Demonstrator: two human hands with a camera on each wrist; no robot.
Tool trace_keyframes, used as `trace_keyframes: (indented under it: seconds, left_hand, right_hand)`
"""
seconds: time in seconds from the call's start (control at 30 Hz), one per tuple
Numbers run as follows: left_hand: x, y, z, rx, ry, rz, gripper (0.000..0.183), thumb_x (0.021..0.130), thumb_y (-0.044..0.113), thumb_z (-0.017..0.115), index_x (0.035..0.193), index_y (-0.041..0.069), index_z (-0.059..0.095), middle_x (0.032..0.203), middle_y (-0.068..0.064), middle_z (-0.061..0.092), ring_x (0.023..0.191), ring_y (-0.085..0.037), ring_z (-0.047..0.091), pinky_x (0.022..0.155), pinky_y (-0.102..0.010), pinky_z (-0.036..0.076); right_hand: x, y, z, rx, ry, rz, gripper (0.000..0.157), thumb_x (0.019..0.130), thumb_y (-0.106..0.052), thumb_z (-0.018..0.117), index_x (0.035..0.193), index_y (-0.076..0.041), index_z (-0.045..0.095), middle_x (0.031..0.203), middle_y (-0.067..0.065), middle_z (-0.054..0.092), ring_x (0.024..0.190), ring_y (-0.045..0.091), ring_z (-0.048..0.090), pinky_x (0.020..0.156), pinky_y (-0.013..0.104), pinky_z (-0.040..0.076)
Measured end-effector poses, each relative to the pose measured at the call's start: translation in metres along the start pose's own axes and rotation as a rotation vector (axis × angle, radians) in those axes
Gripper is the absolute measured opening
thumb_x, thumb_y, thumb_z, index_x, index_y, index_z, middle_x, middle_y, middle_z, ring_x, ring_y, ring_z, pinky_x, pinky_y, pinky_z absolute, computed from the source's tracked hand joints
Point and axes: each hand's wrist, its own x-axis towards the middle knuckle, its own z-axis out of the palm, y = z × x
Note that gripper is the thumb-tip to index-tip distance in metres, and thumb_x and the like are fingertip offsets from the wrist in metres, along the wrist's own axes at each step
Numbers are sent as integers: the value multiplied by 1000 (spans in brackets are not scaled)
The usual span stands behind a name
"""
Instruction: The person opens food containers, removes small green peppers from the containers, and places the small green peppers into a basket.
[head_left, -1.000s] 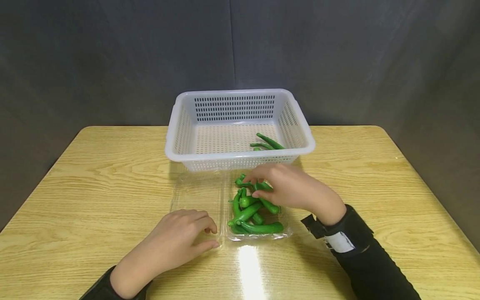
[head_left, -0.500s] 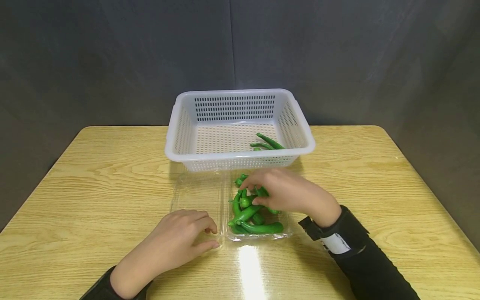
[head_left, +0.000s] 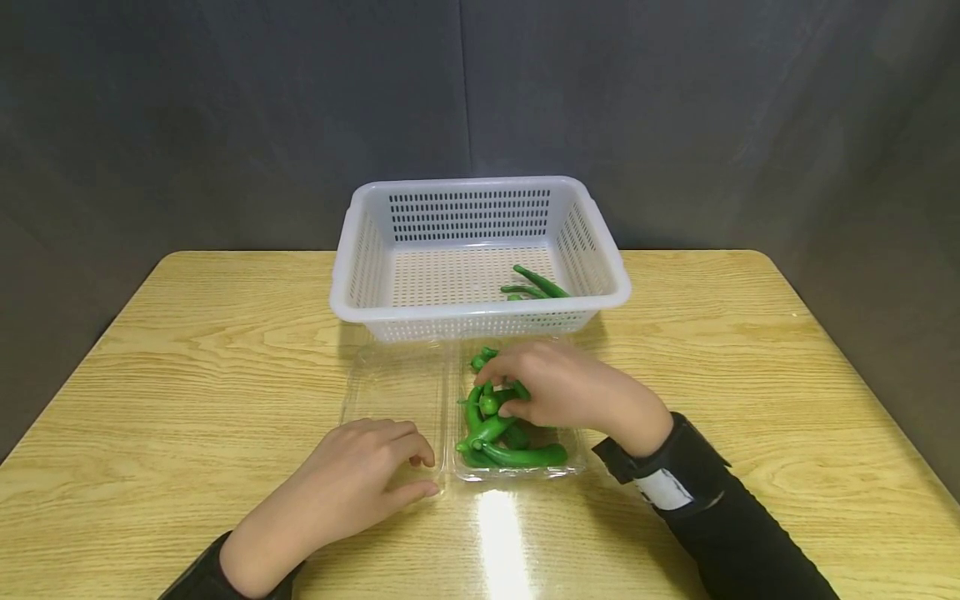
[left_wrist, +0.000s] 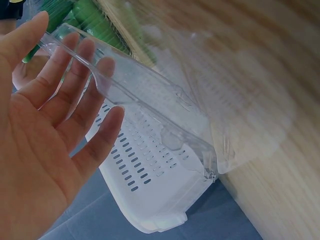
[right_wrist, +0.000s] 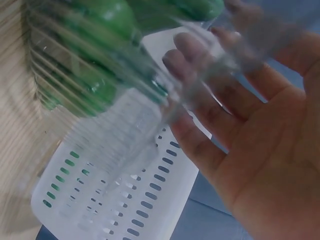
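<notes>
A clear clamshell box (head_left: 517, 475) lies unfolded on the table, lid on the left and tray on the right. Several green chili peppers (head_left: 525, 456) are piled in the tray. My right hand (head_left: 562, 383) reaches over the tray's right side, fingers bent down and seemingly pinching one pepper; fingertips are partly hidden. The right wrist view sees this hand (right_wrist: 255, 130) through the tray's clear wall. My left hand (head_left: 352, 479) rests by the lid's near edge, its fingers loosely bent. In the left wrist view, the left hand (left_wrist: 55, 130) holds nothing.
Behind the box stands a white perforated basket (head_left: 480, 312), with several green peppers (head_left: 542, 282) in its front right corner. A wooden table (head_left: 187, 375) carries everything. A dark grey backdrop (head_left: 225, 125) stands behind the table.
My right hand has shifted a little left and toward me, over the peppers. The pepper under its thumb has moved from the tray's right side. My left hand and the basket stay still.
</notes>
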Motion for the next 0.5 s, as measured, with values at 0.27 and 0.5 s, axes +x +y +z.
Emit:
trace_keyframes:
  seconds: [0.27,0.5]
  left_hand:
    - [0,0,0,1,-8,1,22,85,40,78,94,21,70,89,14,64,78,-5,60,74,-35,53]
    - [0,0,0,4,-9,-3,23,84,40,78,94,21,70,88,14,63,79,-5,61,75,-35,53]
  right_hand:
    - [1,-2,4,-3,-27,10,37,83,-14,81,118,-12,71,114,2,69,102,18,65,88,36,53]
    - [3,-3,7,-5,-39,14,35,84,-16,80,118,-14,72,114,-1,68,96,14,63,83,33,52]
